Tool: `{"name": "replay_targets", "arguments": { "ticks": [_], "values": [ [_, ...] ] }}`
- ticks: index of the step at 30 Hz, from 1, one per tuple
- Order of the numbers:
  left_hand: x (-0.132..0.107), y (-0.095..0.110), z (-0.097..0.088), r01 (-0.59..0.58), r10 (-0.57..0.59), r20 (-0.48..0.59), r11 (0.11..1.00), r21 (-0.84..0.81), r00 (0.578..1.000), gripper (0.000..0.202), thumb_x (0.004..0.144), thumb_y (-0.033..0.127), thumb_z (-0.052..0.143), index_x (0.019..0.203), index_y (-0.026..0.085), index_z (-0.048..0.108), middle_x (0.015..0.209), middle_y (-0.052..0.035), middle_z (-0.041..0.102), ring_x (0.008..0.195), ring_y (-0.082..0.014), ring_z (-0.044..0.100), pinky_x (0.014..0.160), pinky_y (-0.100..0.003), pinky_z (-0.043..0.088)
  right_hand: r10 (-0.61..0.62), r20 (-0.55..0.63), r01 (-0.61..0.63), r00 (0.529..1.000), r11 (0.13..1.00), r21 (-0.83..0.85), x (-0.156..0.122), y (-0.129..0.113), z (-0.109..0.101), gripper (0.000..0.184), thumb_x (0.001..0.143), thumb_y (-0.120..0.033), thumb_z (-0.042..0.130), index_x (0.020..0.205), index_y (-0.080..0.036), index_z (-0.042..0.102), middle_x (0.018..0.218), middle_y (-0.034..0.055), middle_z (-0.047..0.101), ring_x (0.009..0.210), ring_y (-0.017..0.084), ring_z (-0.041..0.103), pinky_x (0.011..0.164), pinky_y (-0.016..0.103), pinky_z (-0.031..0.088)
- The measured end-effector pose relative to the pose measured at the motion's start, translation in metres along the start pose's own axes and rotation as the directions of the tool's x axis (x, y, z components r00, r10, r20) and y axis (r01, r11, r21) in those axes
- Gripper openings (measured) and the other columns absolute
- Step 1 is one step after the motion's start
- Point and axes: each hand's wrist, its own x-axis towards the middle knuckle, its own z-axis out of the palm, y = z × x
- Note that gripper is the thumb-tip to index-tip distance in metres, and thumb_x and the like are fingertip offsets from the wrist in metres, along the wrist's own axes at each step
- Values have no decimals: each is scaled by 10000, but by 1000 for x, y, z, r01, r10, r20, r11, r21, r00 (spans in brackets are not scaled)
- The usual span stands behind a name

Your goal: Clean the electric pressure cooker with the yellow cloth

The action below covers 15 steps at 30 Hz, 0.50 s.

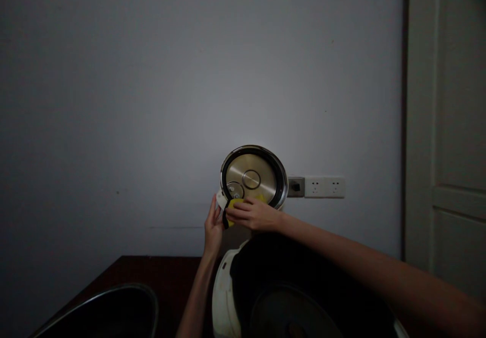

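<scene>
The open lid [252, 168] of a white rice cooker [225, 297] stands raised against the wall, its brushed-metal inner face towards me. My left hand [213, 229] grips the lid's lower left edge, thumb and fingers around the white latch part. In my right hand [260, 216] is a yellow sponge [235, 216] with a black side. Its fingers press the sponge to the lower left rim of the lid, just under a small round vent piece [235, 190]. Below my hands the cooker's dark inside lies open, with no inner pot in it.
A dark pot with a shiny rim [154, 307] stands at the lower left on the dark red-brown table [174, 267]. Wall sockets [324, 187] and a black plug [296, 187] sit right of the lid. A panelled door [455, 125] is at the far right.
</scene>
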Motion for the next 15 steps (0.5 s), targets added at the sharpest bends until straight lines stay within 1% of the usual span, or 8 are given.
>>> {"name": "replay_targets", "arguments": {
  "ticks": [3, 7, 9, 12, 13, 14, 15],
  "values": [
    [-1, 1, 1, 12, -12, 0, 1000, -6, 1000, 909, 595, 63, 547, 1444, 253, 285, 1414, -73, 447, 1247, -259, 474, 935, -314, 475, -14, 10, 14, 1000, 999, -40, 0, -3, 7, 329, 947, -175, 378, 1236, -131, 530, 1325, 103, 517, 1101, 217, 492, 738, 359, 395],
    [-2, 3, 2, 24, -23, 18, 999, -41, 1000, 981, 538, 27, 519, 1454, 254, 250, 1435, -92, 414, 1187, -259, 534, 894, -303, 493, -15, 25, 16, 1000, 1000, -23, -25, -4, 20, 312, 947, -189, 389, 1204, -159, 563, 1310, 99, 538, 1085, 206, 508, 747, 357, 392],
    [-2, 3, 2, 21, -21, 14, 999, -30, 1000, 976, 540, 30, 515, 1453, 256, 253, 1441, -99, 404, 1173, -256, 546, 857, -283, 502, -21, 42, 21, 999, 1000, 9, -37, -3, 20, 284, 946, -212, 407, 1159, -178, 592, 1315, 90, 538, 1079, 207, 511, 750, 361, 394],
    [-2, 3, 2, 28, -28, -6, 1000, -7, 1000, 955, 552, 41, 500, 1450, 260, 261, 1446, -105, 394, 1147, -250, 566, 797, -257, 509, -57, 68, 50, 996, 993, 109, -44, -1, 13, 262, 929, -212, 441, 1134, -197, 604, 1268, 82, 577, 1033, 203, 532, 736, 357, 410],
    [-1, 2, 1, 28, -28, -8, 1000, -8, 1000, 955, 551, 41, 496, 1450, 260, 260, 1447, -107, 391, 1141, -248, 570, 790, -254, 508, -40, 58, 30, 998, 986, 167, -44, -1, 10, 272, 911, -203, 464, 1147, -195, 598, 1232, 87, 601, 1010, 200, 542, 737, 352, 419],
    [-1, 2, 1, 26, -26, -6, 1000, -13, 1000, 956, 548, 40, 494, 1450, 259, 262, 1447, -107, 390, 1145, -246, 568, 794, -255, 506, 13, 33, -21, 999, 972, 235, -42, 0, 7, 297, 885, -186, 487, 1163, -190, 593, 1197, 95, 620, 995, 198, 550, 749, 348, 430],
    [-1, 2, 1, 21, -21, 1, 1000, -17, 1000, 955, 547, 39, 496, 1448, 258, 265, 1447, -106, 391, 1159, -246, 557, 805, -258, 502, 111, -6, -103, 994, 944, 314, -38, 2, 4, 330, 854, -165, 506, 1172, -182, 593, 1169, 103, 633, 992, 197, 555, 772, 347, 441]
  ]
}}
